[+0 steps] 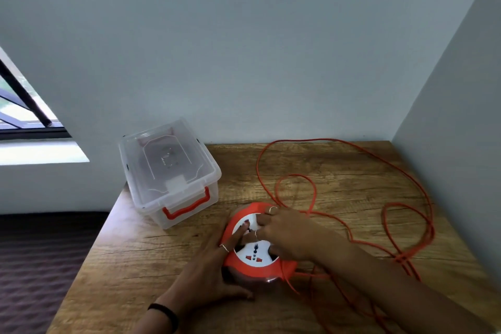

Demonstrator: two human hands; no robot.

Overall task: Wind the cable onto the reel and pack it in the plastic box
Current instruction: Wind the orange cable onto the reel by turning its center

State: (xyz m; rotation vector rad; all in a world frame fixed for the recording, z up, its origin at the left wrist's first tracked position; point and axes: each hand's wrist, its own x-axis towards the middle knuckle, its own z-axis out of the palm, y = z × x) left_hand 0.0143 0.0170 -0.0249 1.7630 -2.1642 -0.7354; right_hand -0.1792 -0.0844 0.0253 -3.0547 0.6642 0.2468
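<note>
An orange cable reel (252,268) with a white socket face lies flat on the wooden table (141,257), near its front. My left hand (208,271) rests against the reel's left side, with straight fingers reaching onto the white face. From the right, my right hand (284,233) lies over the top of the reel, its fingers curled into the white centre. The orange cable (404,259) runs off the reel's right side and sprawls in loose loops over the right half of the table. The clear plastic box (168,171), with its lid on and an orange latch, stands at the table's back left corner.
Grey walls close the table in at the back and along the right (461,144). A window (21,116) is at the far left. Beside the table's left edge, lower down, lies a dark quilted surface (40,266).
</note>
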